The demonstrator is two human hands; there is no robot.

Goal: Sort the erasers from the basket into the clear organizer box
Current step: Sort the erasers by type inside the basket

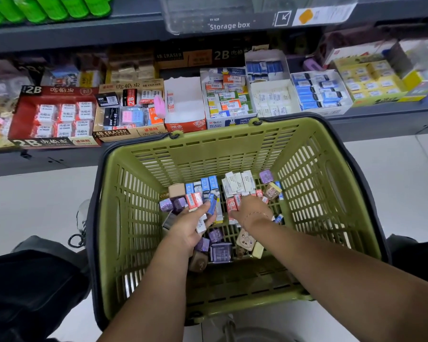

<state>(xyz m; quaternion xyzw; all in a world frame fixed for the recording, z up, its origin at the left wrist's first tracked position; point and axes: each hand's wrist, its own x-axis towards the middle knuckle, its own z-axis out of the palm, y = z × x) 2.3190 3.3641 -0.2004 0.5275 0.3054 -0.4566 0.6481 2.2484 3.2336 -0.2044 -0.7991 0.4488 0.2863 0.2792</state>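
A green slotted basket (314, 183) stands on the floor below the shelf. Its bottom holds several small erasers in blue, red, white, purple and beige wrappers (237, 183). Both my hands reach down into it. My left hand (190, 225) grips a few erasers, a blue one (211, 199) and white ones showing between thumb and fingers. My right hand (251, 209) lies palm down on the red and white erasers, its fingertips hidden, so whether it holds one is unclear. A clear box (232, 13) labelled "Storage box" sits on the upper shelf at the top.
The lower shelf (381, 119) carries open display cartons of erasers: red 2B carton (52, 114), 4B carton (131, 112), white and blue cartons (319, 92). Green bottles (47, 6) stand top left. My dark trouser legs flank the basket on the pale floor.
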